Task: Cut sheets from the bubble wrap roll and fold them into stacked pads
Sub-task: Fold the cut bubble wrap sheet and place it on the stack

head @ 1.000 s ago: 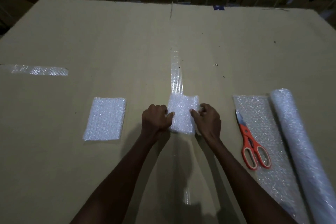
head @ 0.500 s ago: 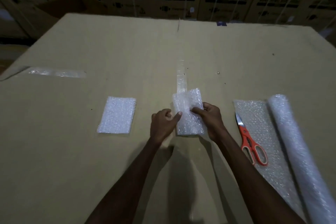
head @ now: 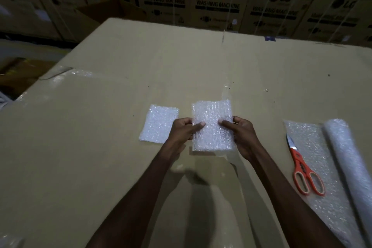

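A folded bubble wrap pad (head: 212, 127) is lifted a little above the cardboard surface (head: 80, 167), held between both hands. My left hand (head: 184, 130) pinches its left edge with the thumb on top. My right hand (head: 240, 135) pinches its right edge the same way. Just to the left, a second folded pad (head: 158, 124) lies flat on the cardboard. The bubble wrap roll (head: 351, 159) lies at the right, with its loose sheet (head: 314, 147) spread beside it. Orange-handled scissors (head: 304, 169) rest on that sheet.
Clear tape runs down the seam of the cardboard surface beyond the held pad. Stacked washing machine cartons (head: 217, 8) stand along the far edge. The surface drops off at the left, where the dark floor and an open carton (head: 18, 74) show.
Both hands have raised the pad off the cardboard and carried it left, nearer the other pad. My head has tilted up, showing more of the cartons.
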### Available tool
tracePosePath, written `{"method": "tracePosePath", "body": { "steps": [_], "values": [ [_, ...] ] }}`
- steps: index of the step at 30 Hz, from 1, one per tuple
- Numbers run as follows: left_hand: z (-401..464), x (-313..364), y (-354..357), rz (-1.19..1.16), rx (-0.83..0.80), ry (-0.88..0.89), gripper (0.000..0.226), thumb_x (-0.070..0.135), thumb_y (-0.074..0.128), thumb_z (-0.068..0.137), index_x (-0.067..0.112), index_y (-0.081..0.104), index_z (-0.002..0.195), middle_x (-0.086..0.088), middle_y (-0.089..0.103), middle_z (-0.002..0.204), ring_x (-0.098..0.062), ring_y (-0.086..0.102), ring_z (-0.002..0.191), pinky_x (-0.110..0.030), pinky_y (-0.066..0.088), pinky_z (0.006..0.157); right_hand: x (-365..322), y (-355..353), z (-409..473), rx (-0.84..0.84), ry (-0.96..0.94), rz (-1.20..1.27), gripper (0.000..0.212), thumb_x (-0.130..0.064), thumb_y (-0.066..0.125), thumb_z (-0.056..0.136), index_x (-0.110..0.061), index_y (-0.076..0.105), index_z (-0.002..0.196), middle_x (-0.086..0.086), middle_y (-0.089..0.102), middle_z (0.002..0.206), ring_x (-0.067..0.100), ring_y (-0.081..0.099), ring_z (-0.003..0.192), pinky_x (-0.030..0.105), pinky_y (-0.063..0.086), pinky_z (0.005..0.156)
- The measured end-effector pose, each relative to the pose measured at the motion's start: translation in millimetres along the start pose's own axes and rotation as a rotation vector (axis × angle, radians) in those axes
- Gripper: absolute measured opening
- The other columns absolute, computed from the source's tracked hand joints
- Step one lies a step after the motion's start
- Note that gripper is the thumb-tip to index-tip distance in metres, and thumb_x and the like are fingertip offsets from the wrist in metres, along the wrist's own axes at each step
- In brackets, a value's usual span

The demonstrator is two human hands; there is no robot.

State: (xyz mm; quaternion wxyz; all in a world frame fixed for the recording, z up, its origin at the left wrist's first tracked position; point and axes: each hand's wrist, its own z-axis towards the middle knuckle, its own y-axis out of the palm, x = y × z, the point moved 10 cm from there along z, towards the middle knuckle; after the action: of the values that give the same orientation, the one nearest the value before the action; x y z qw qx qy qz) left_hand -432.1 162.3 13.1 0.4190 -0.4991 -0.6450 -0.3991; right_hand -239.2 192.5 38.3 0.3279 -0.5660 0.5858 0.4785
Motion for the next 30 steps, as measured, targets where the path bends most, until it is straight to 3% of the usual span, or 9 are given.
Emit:
{"method": "tracePosePath", "body": {
  "steps": [3,6,11,15,18,21,24,27,30],
  "values": [
    [6.1,14.3,-44.8,-0.023,0.072,0.008,0.022,0.013,0.085,0.077,-0.001,0.072,0.087,-0.005,0.07,0.073,-0.012,0.062,0.064,-0.023,0.049,0.06,7.6,31.7,11.8,0.023,0.013,-0.049,0.025,-0.009,0.079,0.086,0.003,0.07,0.106,0.015,0.076,0.099,0.026,0.072,0.084,0.029,0.059,0.066],
    [21.8,25.0,-94.2,0.012,0.112,0.012,0.013,0.006,0.08,0.081,0.005,0.068,0.078,0.007,0.062,0.055,-0.004,0.052,0.048,-0.016,0.041,0.046,20.4,68.5,27.6,0.019,0.059,-0.045,0.017,-0.007,0.078,0.087,0.0,0.07,0.099,0.017,0.073,0.096,0.027,0.068,0.083,0.031,0.057,0.067],
    [40.6,22.7,-159.3,0.121,0.118,-0.04,0.016,0.014,0.081,0.082,0.003,0.073,0.091,-0.003,0.065,0.071,-0.01,0.054,0.058,-0.019,0.048,0.053,46.5,114.2,56.1,0.066,0.097,-0.094,0.017,-0.007,0.081,0.085,-0.001,0.069,0.094,0.018,0.072,0.091,0.024,0.066,0.073,0.028,0.055,0.058],
    [48.3,17.5,-184.2,0.163,0.139,-0.052,0.01,0.005,0.079,0.082,-0.001,0.071,0.085,-0.01,0.067,0.072,-0.013,0.058,0.056,-0.021,0.048,0.05,68.9,129.6,68.9,0.132,0.114,-0.147,0.02,-0.005,0.084,0.081,0.001,0.066,0.089,0.015,0.063,0.074,0.017,0.052,0.051,0.023,0.043,0.043],
    [53.0,7.0,-196.3,0.162,0.201,-0.044,0.019,0.004,0.081,0.08,-0.009,0.07,0.086,-0.012,0.061,0.061,-0.014,0.049,0.043,-0.021,0.038,0.042,81.9,128.8,73.1,0.195,0.118,-0.21,0.028,-0.015,0.09,0.073,-0.002,0.067,0.082,0.012,0.064,0.067,0.02,0.051,0.05,0.03,0.046,0.051],
    [58.0,-0.1,-203.7,0.243,0.246,-0.005,0.02,0.012,0.086,0.076,0.0,0.072,0.083,-0.006,0.059,0.056,-0.017,0.046,0.044,-0.028,0.037,0.047,83.9,124.1,73.6,0.263,0.086,-0.302,0.03,-0.026,0.092,0.066,-0.01,0.069,0.077,0.008,0.069,0.064,0.023,0.058,0.052,0.041,0.053,0.056],
    [60.5,4.1,-201.3,0.379,0.236,0.07,0.033,0.021,0.088,0.074,0.009,0.075,0.102,0.0,0.069,0.072,-0.015,0.062,0.063,-0.038,0.055,0.068,82.4,120.8,71.0,0.319,0.048,-0.462,0.03,-0.035,0.09,0.064,-0.018,0.069,0.075,0.001,0.073,0.067,0.025,0.067,0.056,0.05,0.062,0.062],
    [56.5,14.8,-195.3,0.575,0.253,0.141,0.046,0.03,0.083,0.08,0.013,0.07,0.12,0.002,0.071,0.089,-0.015,0.066,0.082,-0.033,0.054,0.083,69.6,122.5,60.6,0.368,-0.061,-0.602,0.035,-0.044,0.086,0.07,-0.021,0.069,0.09,-0.004,0.073,0.084,0.022,0.073,0.074,0.048,0.062,0.073],
    [41.8,28.9,-185.0,0.784,0.317,0.344,0.045,0.035,0.068,0.092,0.013,0.062,0.131,-0.002,0.067,0.118,-0.017,0.063,0.101,-0.028,0.046,0.09,41.6,135.2,45.3,0.381,-0.335,-0.701,0.041,-0.036,0.078,0.088,-0.011,0.066,0.119,0.001,0.068,0.116,0.021,0.067,0.103,0.037,0.053,0.092]
  ]
}}
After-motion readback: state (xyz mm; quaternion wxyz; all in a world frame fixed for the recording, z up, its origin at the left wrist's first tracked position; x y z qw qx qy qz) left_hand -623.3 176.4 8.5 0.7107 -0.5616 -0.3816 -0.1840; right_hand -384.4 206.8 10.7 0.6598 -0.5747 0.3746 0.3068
